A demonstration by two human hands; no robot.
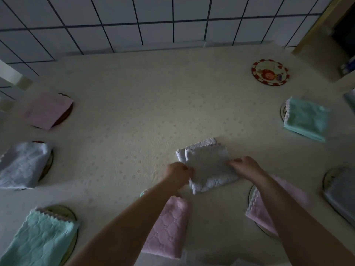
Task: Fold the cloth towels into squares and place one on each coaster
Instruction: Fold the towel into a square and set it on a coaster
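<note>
- As far as can be judged from the counter [134, 104], well past halfway: most coasters covered already.
- Far left: pink towel [49, 112] folded on a dark coaster [66, 115]; below it, blue-grey towel [21, 166] over another coaster; nearest corner, mint towel [41, 240] lying across a coaster [72, 215], looking more oblong than square.
- Lower centre: pink quilted towel [169, 225] near the counter's edge, partly under the left forearm; cannot tell whether a coaster sits beneath it.
- Centre: white towel [208, 166] on the bare counter, on no coaster, folded close to a square; left hand [179, 174] curled on its left edge, right hand [245, 167] pinching its right edge.
- Right of centre: pink towel [267, 212] on a coaster, half hidden by the right forearm.
- Right: mint towel [305, 120] on a coaster; grey towel [340, 192] on a coaster at the frame's edge.
- Far back right: red-rimmed coaster [270, 72] bare, probably meant for the white towel.
- Left to do, seemingly: finishing this fold, carrying it over there.
</note>
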